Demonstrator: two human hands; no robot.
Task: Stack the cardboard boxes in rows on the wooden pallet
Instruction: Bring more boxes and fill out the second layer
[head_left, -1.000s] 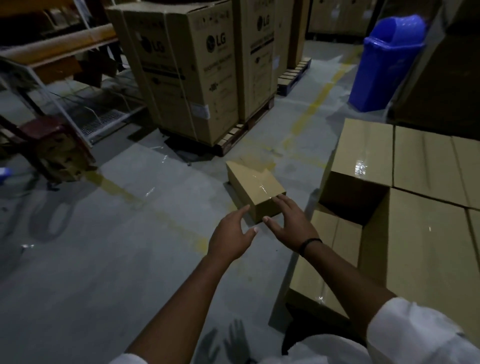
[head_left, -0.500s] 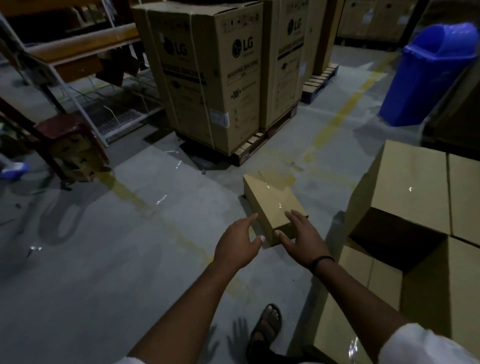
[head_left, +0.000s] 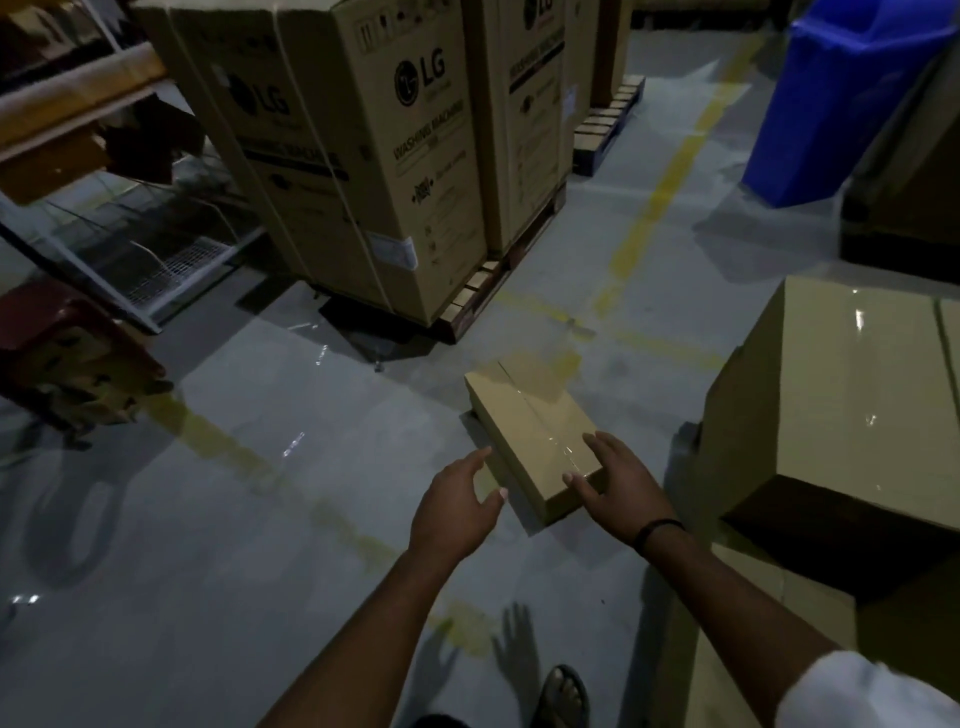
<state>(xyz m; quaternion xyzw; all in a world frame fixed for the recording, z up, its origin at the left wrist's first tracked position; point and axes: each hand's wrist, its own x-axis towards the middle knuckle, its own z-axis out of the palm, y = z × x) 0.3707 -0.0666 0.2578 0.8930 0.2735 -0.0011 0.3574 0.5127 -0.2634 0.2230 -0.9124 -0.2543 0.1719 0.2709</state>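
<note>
A small flat cardboard box (head_left: 530, 421), sealed with clear tape, lies on the grey floor in the middle of the view. My left hand (head_left: 457, 506) reaches toward its near left side, fingers spread and straight, just short of the box. My right hand (head_left: 618, 480) is over the near right corner, its fingers spread on the top and the thumb at the near edge. A stack of plain cardboard boxes (head_left: 852, 384) stands at the right, with more lower ones (head_left: 748, 654) in front. The pallet under them is hidden.
Tall LG washing-machine cartons (head_left: 363, 156) on a wooden pallet (head_left: 478, 291) stand behind the small box. A blue bin (head_left: 841, 98) is at the far right. A red stool (head_left: 67, 343) and a metal rack (head_left: 78, 130) are at the left. My sandalled foot (head_left: 563, 696) is below.
I have stepped closer to the small box, so it looms larger. Both hands have come nearer it; the right hand now rests on its near right corner.
</note>
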